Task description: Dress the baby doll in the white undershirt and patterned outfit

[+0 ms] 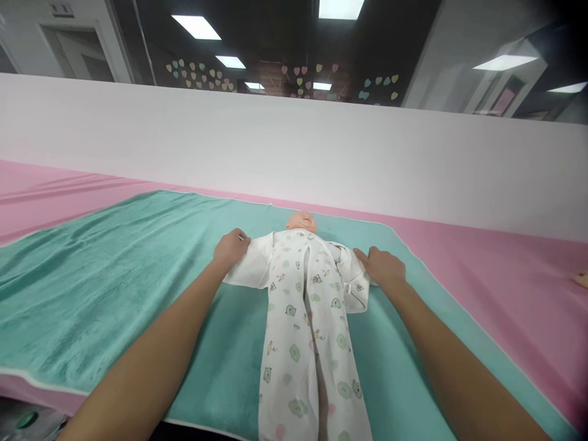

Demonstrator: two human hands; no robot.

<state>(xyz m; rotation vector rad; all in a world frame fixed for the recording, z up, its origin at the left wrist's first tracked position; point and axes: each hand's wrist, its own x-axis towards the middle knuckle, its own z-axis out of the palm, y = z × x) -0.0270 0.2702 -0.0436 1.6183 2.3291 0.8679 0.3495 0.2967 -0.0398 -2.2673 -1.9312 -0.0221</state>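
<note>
A baby doll (pixel 302 222) lies on its back on a teal towel (pixel 114 275), its head pointing away from me. It wears a white onesie (pixel 307 306) printed with small green animals, open down the front. My left hand (pixel 231 248) is curled over the end of the doll's sleeve on the left side, gripping it. My right hand (pixel 382 266) lies flat with fingers stretched out on the sleeve at the right side. Both my forearms reach in from the bottom of the view.
The towel lies over a pink sheet (pixel 505 275) that covers the surface. A white panel (pixel 294 147) runs across behind it. Something small and tan (pixel 582 279) shows at the right edge. A dark object (pixel 25 420) sits below the front left edge.
</note>
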